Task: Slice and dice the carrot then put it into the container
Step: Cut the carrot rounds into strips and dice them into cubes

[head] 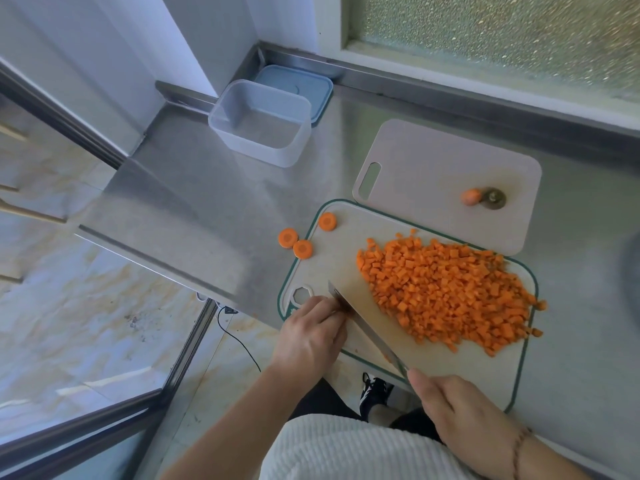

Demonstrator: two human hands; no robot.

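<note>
Hundreds of small orange cubes make up the diced carrot (450,292), heaped in a broad pile on the green-rimmed cutting board (332,258). Three round carrot slices (303,249) remain uncut at the board's far left corner, one on the board, one on its rim and one on the steel. We see the knife (363,323) lying on its edge across the near left of the board, just beside the pile. Our right hand (460,417) wraps the handle, fingers curled round it. Our left hand (311,334) rests on the blade's far end, fingers bent over the spine.

The clear plastic container (263,124) stands well apart at the far left, holding nothing we can make out. Its blue lid (308,83) lies behind it. A second, grey cutting board (450,174) carries the carrot end (470,196) and stem top (494,198).

Everything sits on a stainless steel counter (194,209) below a frosted window (502,32), with marbled floor tiles (69,306) to the left.
</note>
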